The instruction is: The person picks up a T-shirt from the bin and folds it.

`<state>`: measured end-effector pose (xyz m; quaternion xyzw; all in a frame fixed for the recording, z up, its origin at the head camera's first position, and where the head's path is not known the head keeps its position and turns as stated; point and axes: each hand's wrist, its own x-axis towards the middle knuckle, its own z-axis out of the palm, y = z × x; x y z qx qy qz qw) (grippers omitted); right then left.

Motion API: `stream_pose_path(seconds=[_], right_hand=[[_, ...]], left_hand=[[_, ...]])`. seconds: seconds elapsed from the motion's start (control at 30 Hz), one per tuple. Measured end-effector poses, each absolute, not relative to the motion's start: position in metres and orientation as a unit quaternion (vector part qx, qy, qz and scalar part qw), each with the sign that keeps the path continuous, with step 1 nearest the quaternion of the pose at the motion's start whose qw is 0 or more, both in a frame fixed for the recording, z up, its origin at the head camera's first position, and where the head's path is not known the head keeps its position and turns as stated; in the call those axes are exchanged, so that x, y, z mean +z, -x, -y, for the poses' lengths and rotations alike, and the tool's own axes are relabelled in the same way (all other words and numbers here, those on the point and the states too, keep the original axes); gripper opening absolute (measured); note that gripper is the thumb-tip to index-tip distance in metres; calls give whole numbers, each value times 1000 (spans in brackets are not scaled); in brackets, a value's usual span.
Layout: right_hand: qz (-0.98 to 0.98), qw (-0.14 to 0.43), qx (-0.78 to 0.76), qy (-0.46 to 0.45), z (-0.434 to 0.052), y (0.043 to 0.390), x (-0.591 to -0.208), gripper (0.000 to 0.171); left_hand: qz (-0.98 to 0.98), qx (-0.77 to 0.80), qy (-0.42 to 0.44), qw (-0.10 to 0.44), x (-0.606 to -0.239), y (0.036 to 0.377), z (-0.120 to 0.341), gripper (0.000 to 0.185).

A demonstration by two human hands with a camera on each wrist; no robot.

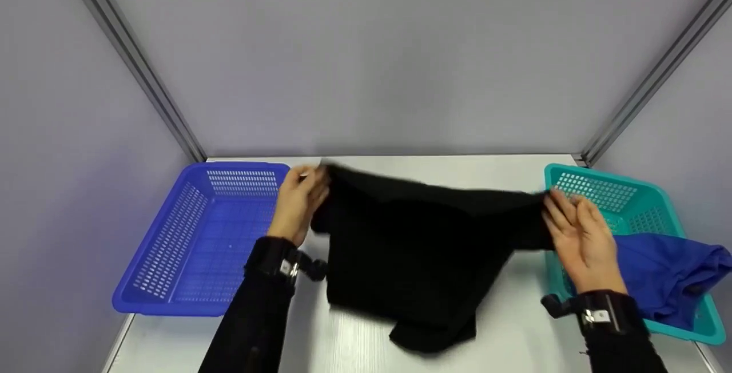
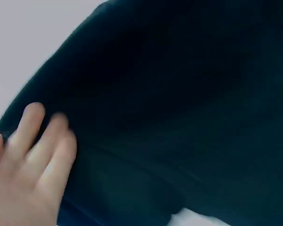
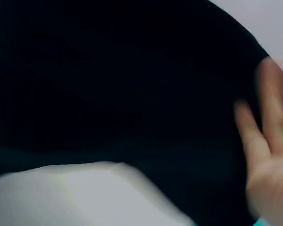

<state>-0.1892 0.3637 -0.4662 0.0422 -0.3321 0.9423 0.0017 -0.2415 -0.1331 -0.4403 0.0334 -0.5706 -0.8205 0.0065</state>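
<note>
Head view: black garment (image 1: 417, 247) mid-table (image 1: 514, 333), stretched between blue basket (image 1: 194, 241) left, teal basket (image 1: 629, 195) right. Left hand (image 1: 298, 204), right hand (image 1: 580, 238) grip far corners.
Left wrist: fingers (image 2: 37, 141) curled onto cloth.
Right wrist: fingers (image 3: 254, 141) against cloth, blurred.

black garment (image 1: 417, 247), blue basket (image 1: 189, 281), teal basket (image 1: 649, 187).

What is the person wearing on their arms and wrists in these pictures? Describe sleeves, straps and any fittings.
Both arms are in long black sleeves reaching to the wrists. The left hand and right hand are bare, without gloves. Each wrist carries a black band with a small silvery plate on top, and a short black knob-like fitting sticks out sideways from each band. No cables show.
</note>
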Motion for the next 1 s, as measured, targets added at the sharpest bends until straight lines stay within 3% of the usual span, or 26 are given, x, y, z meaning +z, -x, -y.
stream_pose_path(seconds=[0.1, 0.17, 0.43, 0.57, 0.7, 0.77, 0.83, 0.9, 1.0], right_hand=[[440, 1, 896, -58, -348, 197, -469, 66], [532, -16, 845, -48, -340, 195, -472, 72], [791, -86, 604, -50, -311, 173, -502, 54], [883, -104, 424, -172, -284, 156, -520, 49], [900, -88, 282, -321, -255, 136, -540, 65], [894, -99, 245, -362, -243, 126, -550, 80], [890, -120, 221, -380, -233, 118, -559, 93], [894, -136, 194, -381, -228, 113, -567, 95], [909, -91, 140, -381, -225, 111, -577, 76]], left_hand=[[620, -783, 34, -15, -440, 249, 126, 84], [685, -727, 56, -22, -444, 247, 124, 96], [886, -451, 86, -61, -493, 216, 115, 76], [926, -347, 88, -119, -511, 187, 111, 73], [955, -231, 42, -180, -521, 164, 108, 99], [963, -181, 31, -197, -525, 157, 108, 102], [967, -163, 34, -192, -531, 153, 107, 89], [970, -178, 45, -161, -537, 151, 108, 62], [962, -242, 65, -105, -547, 154, 108, 28]])
